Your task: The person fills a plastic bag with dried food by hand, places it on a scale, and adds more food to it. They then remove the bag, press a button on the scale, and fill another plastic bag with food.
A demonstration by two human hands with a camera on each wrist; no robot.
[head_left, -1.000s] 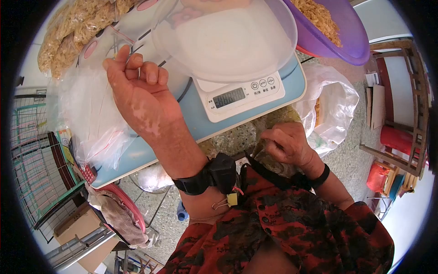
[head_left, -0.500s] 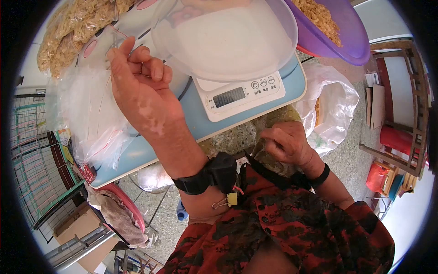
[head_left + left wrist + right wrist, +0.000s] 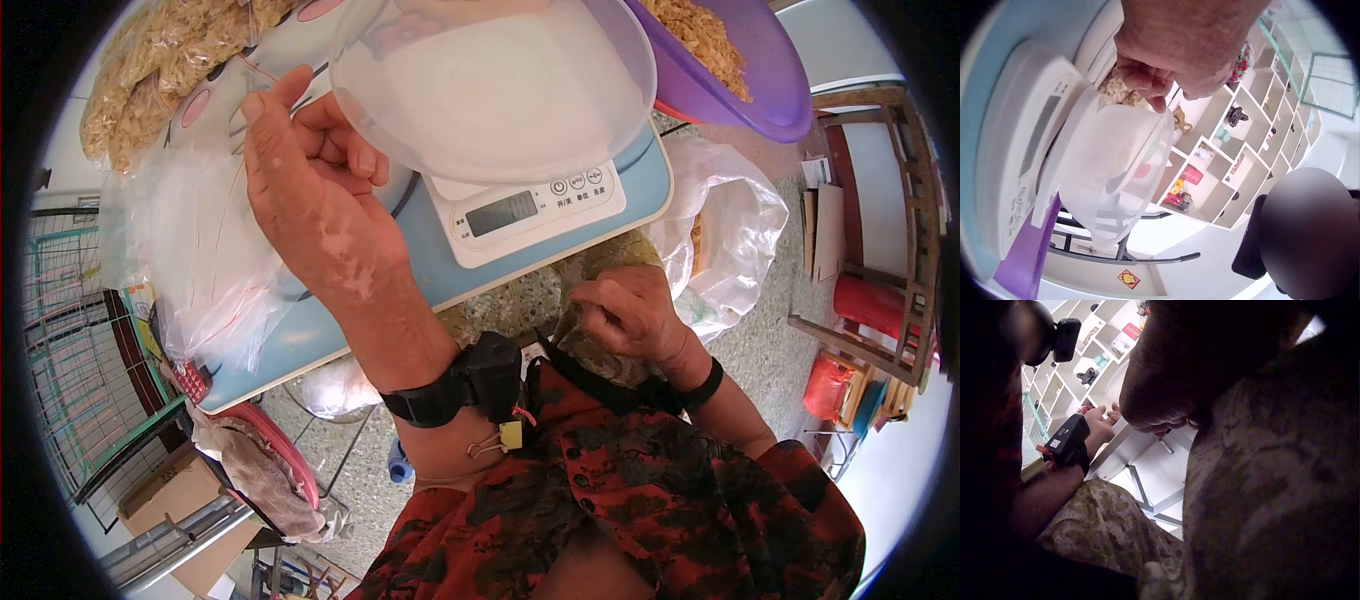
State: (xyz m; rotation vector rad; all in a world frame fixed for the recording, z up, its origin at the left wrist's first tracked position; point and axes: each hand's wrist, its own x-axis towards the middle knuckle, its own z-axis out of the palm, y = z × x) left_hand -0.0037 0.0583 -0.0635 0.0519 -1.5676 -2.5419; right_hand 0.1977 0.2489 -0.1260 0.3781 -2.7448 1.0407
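My left hand at 9 o'clock rim of bowl, fingers pinch flakes. Bowl sits on scale, looks near empty: filling barely begun, I judge; most weighing left. Right hand curled at lap, 5 o'clock of scale; cannot tell if it grips anything.

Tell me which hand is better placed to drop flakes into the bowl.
Left: the left hand holds flakes right at the bowl, while the right hand rests low on the lap, off the scale.
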